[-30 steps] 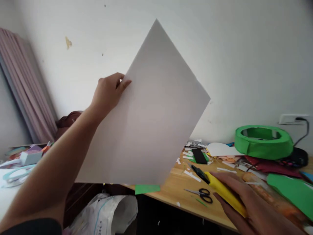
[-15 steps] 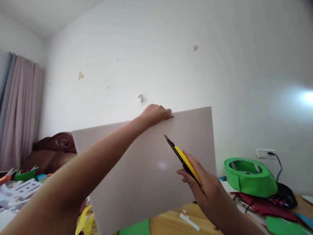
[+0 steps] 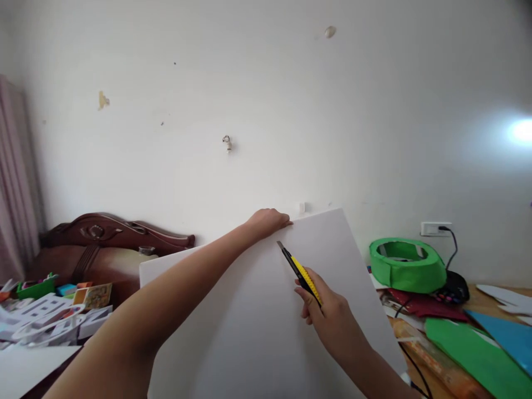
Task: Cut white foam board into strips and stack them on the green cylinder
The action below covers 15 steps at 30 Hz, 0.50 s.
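Since our right hand point(image 3: 326, 302) grips the ribbed yellow-and-black utility knife point(image 3: 305, 281) with its blade point(image 3: 281, 246) near our left hand point(image 3: 269, 220), we should angle the cutting edge away from it. Our left hand pinches the upper edge of the smooth, flat white board point(image 3: 249, 321) before us; a firm pinch should limit wobble. Beyond, a thick green ring point(image 3: 409, 277) with creased sides sits over the wooden surface point(image 3: 480, 302), before the scuffed wall point(image 3: 266, 100).

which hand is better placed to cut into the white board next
Probably the right hand: it holds the yellow-and-black utility knife, blade out, in front of the white board. The left hand grips the board's upper edge.
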### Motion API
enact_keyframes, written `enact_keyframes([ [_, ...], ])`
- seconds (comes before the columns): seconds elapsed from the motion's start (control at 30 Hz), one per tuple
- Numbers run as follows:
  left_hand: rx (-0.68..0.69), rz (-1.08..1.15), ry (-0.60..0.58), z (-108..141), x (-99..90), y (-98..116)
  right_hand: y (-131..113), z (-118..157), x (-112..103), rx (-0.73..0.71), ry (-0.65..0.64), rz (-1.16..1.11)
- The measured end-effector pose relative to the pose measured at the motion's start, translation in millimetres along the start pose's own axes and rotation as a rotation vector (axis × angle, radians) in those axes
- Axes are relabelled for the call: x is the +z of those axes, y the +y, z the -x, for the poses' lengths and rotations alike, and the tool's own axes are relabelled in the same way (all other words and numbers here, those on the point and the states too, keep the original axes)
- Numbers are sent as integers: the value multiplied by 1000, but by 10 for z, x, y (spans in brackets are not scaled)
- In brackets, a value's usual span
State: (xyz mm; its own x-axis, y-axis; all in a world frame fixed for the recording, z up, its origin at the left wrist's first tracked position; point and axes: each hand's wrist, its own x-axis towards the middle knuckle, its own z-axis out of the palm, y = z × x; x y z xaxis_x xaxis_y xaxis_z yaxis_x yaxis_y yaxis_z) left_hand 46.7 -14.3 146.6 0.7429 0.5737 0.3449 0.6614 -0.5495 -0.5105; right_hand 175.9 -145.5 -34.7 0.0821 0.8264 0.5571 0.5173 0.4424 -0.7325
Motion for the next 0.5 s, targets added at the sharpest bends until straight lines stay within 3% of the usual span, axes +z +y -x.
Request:
enact_keyframes([
  [0.27,179,-246,93,-54,-70,-145,64,89,8,12,23,11],
  [0.4,154,-228,31,-7,130,-152,39,11,15,2,-7,42],
  [0.5,61,-131,-17,39,297,-181,26,-60,69,-34,-26,81],
])
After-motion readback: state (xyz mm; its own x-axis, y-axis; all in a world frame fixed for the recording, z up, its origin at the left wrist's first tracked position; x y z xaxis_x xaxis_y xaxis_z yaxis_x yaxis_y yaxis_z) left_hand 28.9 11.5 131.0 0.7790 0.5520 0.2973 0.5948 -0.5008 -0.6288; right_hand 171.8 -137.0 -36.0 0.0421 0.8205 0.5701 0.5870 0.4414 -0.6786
